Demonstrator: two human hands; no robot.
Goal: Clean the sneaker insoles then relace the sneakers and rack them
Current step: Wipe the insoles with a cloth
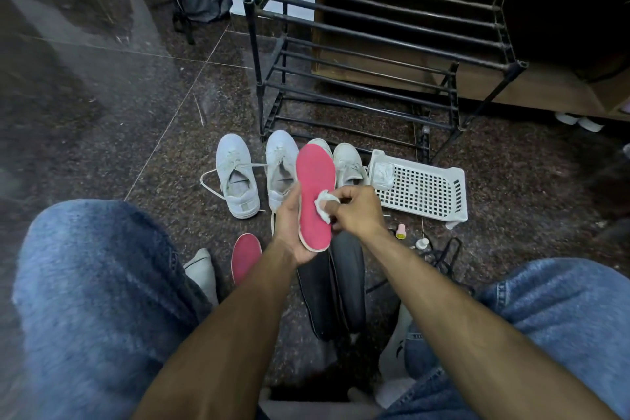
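Head view: left hand [289, 232] fingers curled around pink insole [315, 194], right hand [354, 211] fingers pinching white wipe [324, 203], no legible writing.

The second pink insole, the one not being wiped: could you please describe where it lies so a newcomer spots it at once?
Start at the black shoe rack, then come down past the white sneakers. The pink insole on the floor lies left of the two dark insoles, the only pink one not held.

no legible txt, labels or nos. anywhere.
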